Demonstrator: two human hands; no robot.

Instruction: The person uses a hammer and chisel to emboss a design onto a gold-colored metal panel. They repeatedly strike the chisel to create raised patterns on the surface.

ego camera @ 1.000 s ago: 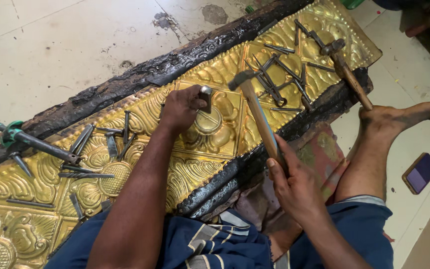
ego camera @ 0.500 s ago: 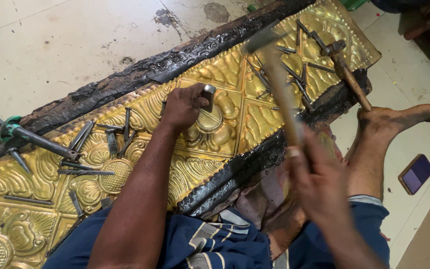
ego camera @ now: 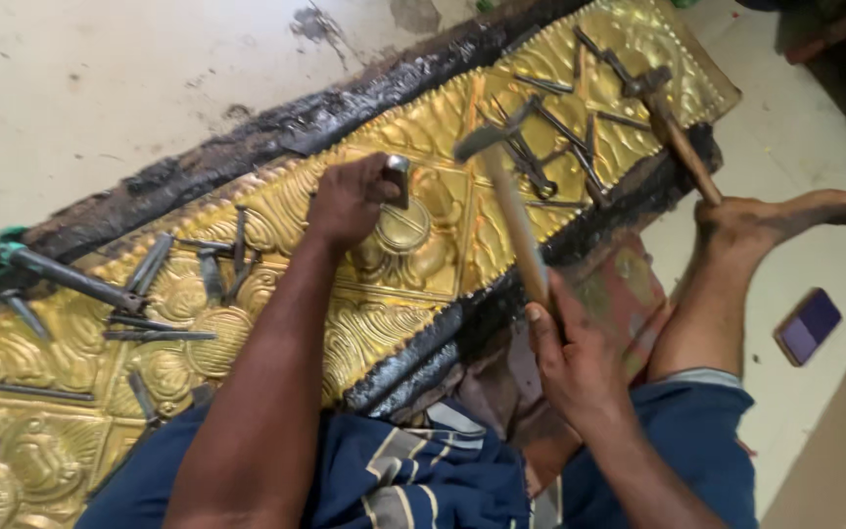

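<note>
The left hand (ego camera: 350, 201) has its grip closed around a short metal punch (ego camera: 399, 176), held upright with its tip on the embossed gold sheet (ego camera: 276, 294). The right hand (ego camera: 575, 358) clenches the wooden handle of a hammer (ego camera: 501, 186), whose head hangs just beside the punch's top. More punches (ego camera: 164, 284) and a second hammer (ego camera: 673, 122) lie on the sheet; a bare foot (ego camera: 785, 220) rests on the floor (ego camera: 100, 88).

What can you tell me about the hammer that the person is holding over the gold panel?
The hammer has a long, pale wooden handle and a dark metal head. The right hand grips the handle's lower end. It is raised, tilted, with the head in the air near the metal punch that the left hand holds upright on the embossed gold panel.
</note>
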